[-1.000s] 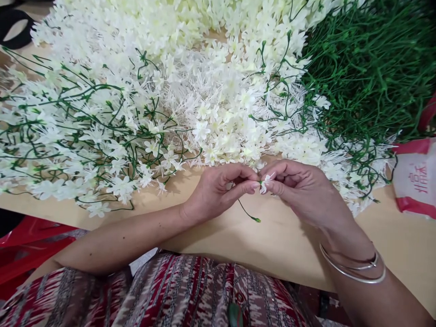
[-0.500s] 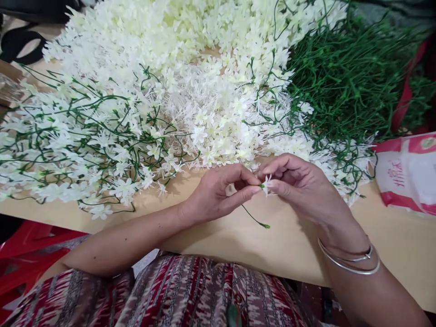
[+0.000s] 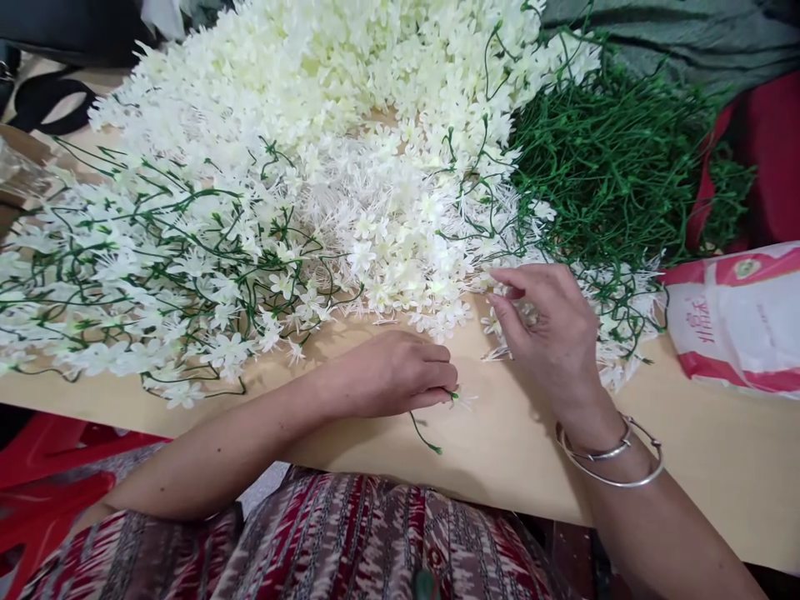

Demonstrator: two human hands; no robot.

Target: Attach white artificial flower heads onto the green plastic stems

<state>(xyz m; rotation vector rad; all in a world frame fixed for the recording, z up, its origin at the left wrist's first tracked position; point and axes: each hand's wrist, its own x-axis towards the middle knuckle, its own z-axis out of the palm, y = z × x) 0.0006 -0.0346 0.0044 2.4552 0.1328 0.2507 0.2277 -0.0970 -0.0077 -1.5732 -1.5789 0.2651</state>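
My left hand (image 3: pixel 391 375) rests on the tan table (image 3: pixel 718 450) with its fingers pinched on a thin green stem (image 3: pixel 425 435) that carries a small white flower (image 3: pixel 463 398) at its tip. My right hand (image 3: pixel 550 333) is up at the edge of a heap of loose white flower parts (image 3: pixel 400 217), thumb and forefinger pinching at a piece I cannot make out. Two silver bangles (image 3: pixel 616 462) ring its wrist.
Finished flower stems (image 3: pixel 137 275) lie in a pile at the left. A big heap of cream petals (image 3: pixel 325 67) fills the back. Bare green stems (image 3: pixel 618 167) are heaped at the right, beside a red-and-white plastic bag (image 3: pixel 743 321). A patterned red garment covers my lap.
The hands were together at the flower on the stem. Now they have parted: the left has dropped toward the table with the stem, and the right has reached up into the loose white pieces.
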